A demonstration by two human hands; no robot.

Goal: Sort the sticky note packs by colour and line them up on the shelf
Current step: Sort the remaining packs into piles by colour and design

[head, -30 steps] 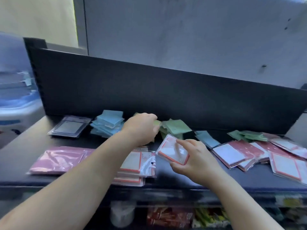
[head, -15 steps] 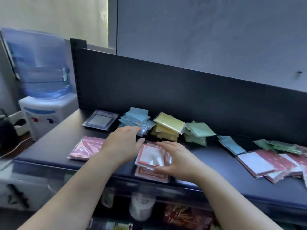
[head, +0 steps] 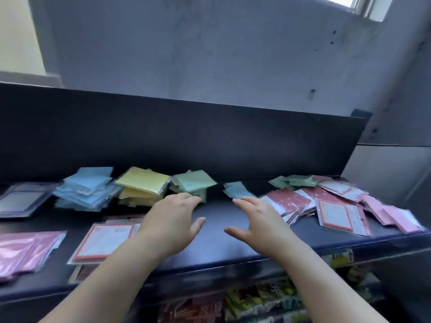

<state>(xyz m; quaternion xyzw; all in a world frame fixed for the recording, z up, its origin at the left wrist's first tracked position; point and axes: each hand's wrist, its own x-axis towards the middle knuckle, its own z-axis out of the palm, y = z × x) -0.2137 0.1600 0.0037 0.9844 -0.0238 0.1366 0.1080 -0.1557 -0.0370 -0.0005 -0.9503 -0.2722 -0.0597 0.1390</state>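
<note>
Left hand (head: 171,221) and right hand (head: 262,221) spread, holding nothing, above shelf (head: 214,238). Orange-framed packs (head: 102,241) just left of left hand; print too blurred to read.

Head-worn camera looks forward and down, close over the shelf (head: 214,241).

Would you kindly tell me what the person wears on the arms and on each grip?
Nothing that shows. The left grip and the right grip are ungloved hands, with no ring visible, though the picture is slightly blurred. The left forearm and the right forearm are bare down to the picture's lower edge: no sleeve, watch or bracelet.
</note>
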